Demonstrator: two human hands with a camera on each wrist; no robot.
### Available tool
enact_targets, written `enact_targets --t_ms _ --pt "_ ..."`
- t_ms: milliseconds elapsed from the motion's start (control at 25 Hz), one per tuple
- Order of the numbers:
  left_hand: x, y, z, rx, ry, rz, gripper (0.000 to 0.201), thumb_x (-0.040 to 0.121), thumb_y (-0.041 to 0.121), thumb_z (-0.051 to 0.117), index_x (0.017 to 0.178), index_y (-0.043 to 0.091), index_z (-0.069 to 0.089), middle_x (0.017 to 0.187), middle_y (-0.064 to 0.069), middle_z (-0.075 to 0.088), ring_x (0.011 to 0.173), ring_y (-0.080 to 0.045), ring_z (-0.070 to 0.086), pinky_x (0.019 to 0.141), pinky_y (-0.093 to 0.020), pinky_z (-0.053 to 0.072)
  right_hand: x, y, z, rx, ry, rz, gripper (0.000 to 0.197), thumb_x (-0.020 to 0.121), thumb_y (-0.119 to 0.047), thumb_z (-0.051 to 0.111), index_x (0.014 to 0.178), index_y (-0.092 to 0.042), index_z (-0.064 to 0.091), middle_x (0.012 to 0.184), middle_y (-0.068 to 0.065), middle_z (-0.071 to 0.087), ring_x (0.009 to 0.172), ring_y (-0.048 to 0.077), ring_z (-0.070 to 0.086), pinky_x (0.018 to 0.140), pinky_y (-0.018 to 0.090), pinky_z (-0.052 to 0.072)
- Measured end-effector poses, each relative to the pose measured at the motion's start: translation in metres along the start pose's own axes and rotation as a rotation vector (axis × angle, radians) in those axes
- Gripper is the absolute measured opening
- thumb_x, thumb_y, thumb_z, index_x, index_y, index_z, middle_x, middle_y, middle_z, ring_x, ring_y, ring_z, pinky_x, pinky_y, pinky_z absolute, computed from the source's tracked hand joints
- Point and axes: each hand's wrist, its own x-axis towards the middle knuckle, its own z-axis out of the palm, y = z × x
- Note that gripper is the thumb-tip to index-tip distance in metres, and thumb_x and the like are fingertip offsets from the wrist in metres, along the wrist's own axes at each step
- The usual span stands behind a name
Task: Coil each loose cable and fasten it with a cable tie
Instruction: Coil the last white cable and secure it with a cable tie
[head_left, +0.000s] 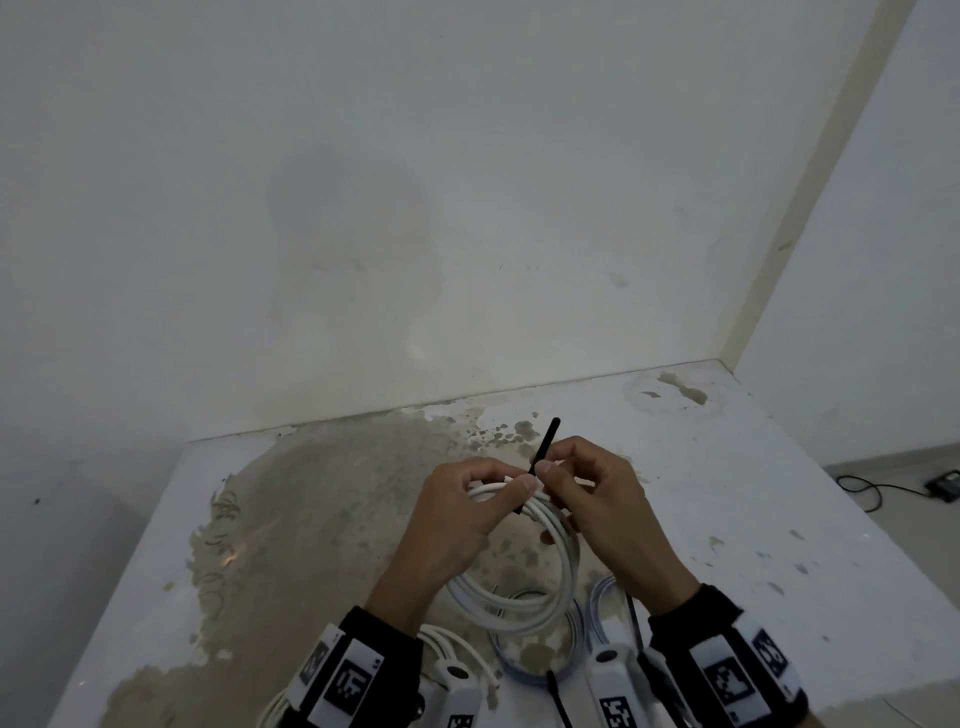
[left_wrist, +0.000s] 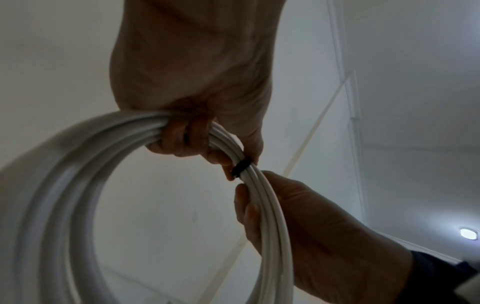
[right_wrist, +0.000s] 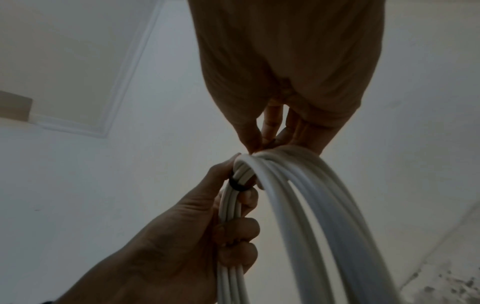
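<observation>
I hold a coil of white cable (head_left: 558, 577) above the stained table (head_left: 779, 493). My left hand (head_left: 511, 483) grips the top of the coil, its fingers curled round the bunched strands (left_wrist: 85, 164). A black cable tie (head_left: 544, 447) is looped round the bundle (left_wrist: 241, 166) right beside those fingers, and its tail sticks up toward the wall. My right hand (head_left: 545, 467) pinches the tie between thumb and forefinger, while its lower fingers wrap the coil. In the right wrist view the tie's loop (right_wrist: 237, 185) sits by the left hand's thumb.
More white cables (head_left: 524, 670) lie on the table under my wrists, with a loose black tie (head_left: 558, 696) among them. The wall stands just behind the table. On the floor at far right lies a black device with a cord (head_left: 943, 486).
</observation>
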Motion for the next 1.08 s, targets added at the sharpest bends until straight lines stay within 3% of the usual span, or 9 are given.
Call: enact_targets --t_ms 120,200,320,480,640,760,840,960,1080 --pt "-0.002 0.002 0.001 -0.044 0.028 0.028 0.015 0.082 0.035 0.071 0.085 0.022 0.078 0.078 0.002 0.075 0.075 -0.014 0.071 0.074 -0.028 0.056 -0.007 -0.007 0.002 0.143 -0.018 0.045 0.012 0.097 -0.011 0.063 0.107 -0.007 0.068 0.073 0.010 0.060 0.073 0.031 0.074 0.061 0.051 0.062" --pt "-0.003 0.004 0.002 -0.080 0.040 0.041 0.014 0.080 0.031 0.072 0.087 0.020 0.078 0.078 0.002 0.075 0.075 -0.014 0.072 0.072 -0.024 0.055 -0.012 -0.011 0.006 0.179 0.024 0.030 0.013 0.096 -0.010 0.063 0.107 -0.008 0.070 0.072 0.003 0.061 0.075 0.028 0.075 0.059 0.044 0.062" --pt "-0.003 0.010 0.002 -0.134 0.034 0.056 0.008 0.080 0.021 0.073 0.086 0.021 0.077 0.078 0.005 0.076 0.074 -0.010 0.071 0.069 -0.017 0.052 -0.017 -0.011 0.012 0.222 0.112 -0.003 0.014 0.096 -0.011 0.064 0.108 -0.011 0.072 0.087 0.015 0.068 0.079 0.028 0.075 0.059 0.036 0.061" --pt "-0.002 0.020 0.001 -0.198 0.042 0.060 0.015 0.073 0.024 0.073 0.087 0.021 0.076 0.080 0.009 0.077 0.075 -0.005 0.071 0.069 -0.014 0.052 -0.021 -0.012 0.016 0.298 0.160 -0.025 0.015 0.094 -0.011 0.064 0.107 -0.009 0.071 0.098 0.010 0.075 0.083 0.028 0.075 0.069 0.039 0.063" --pt "0.000 0.018 0.001 -0.170 0.085 0.101 0.018 0.072 0.029 0.075 0.090 0.027 0.077 0.086 0.006 0.074 0.081 -0.009 0.070 0.072 -0.017 0.052 -0.024 -0.009 0.015 0.292 0.244 -0.042 0.007 0.093 -0.009 0.065 0.096 -0.006 0.071 0.092 0.013 0.072 0.082 0.029 0.072 0.075 0.035 0.060" --pt "0.001 0.018 0.003 -0.136 0.083 0.125 0.021 0.074 0.031 0.075 0.095 0.026 0.077 0.090 -0.001 0.072 0.085 -0.013 0.070 0.075 -0.020 0.053 -0.026 -0.009 0.012 0.272 0.266 -0.070 0.009 0.091 -0.010 0.066 0.096 -0.008 0.073 0.090 0.007 0.075 0.085 0.023 0.071 0.076 0.027 0.058" --pt "0.001 0.020 0.004 -0.145 0.072 0.125 0.023 0.074 0.032 0.074 0.096 0.024 0.077 0.092 -0.002 0.072 0.086 -0.013 0.070 0.076 -0.021 0.054 -0.028 -0.011 0.009 0.274 0.267 -0.078 0.012 0.091 -0.008 0.065 0.099 -0.009 0.074 0.092 0.004 0.076 0.086 0.018 0.072 0.075 0.024 0.058" --pt "0.002 0.021 0.003 -0.169 0.102 0.120 0.020 0.074 0.032 0.074 0.093 0.027 0.077 0.091 -0.003 0.073 0.085 -0.016 0.070 0.076 -0.024 0.055 -0.031 -0.012 0.002 0.280 0.202 -0.073 0.027 0.093 0.009 0.056 0.101 -0.011 0.073 0.096 0.001 0.077 0.091 0.014 0.072 0.076 0.020 0.057" --pt "0.003 0.024 0.001 -0.190 0.106 0.127 0.017 0.075 0.030 0.073 0.092 0.027 0.077 0.091 -0.003 0.074 0.084 -0.017 0.070 0.074 -0.024 0.055 -0.031 -0.012 -0.010 0.284 0.111 -0.063 0.033 0.094 0.014 0.052 0.105 -0.011 0.071 0.105 0.004 0.077 0.102 0.018 0.071 0.083 0.020 0.055"
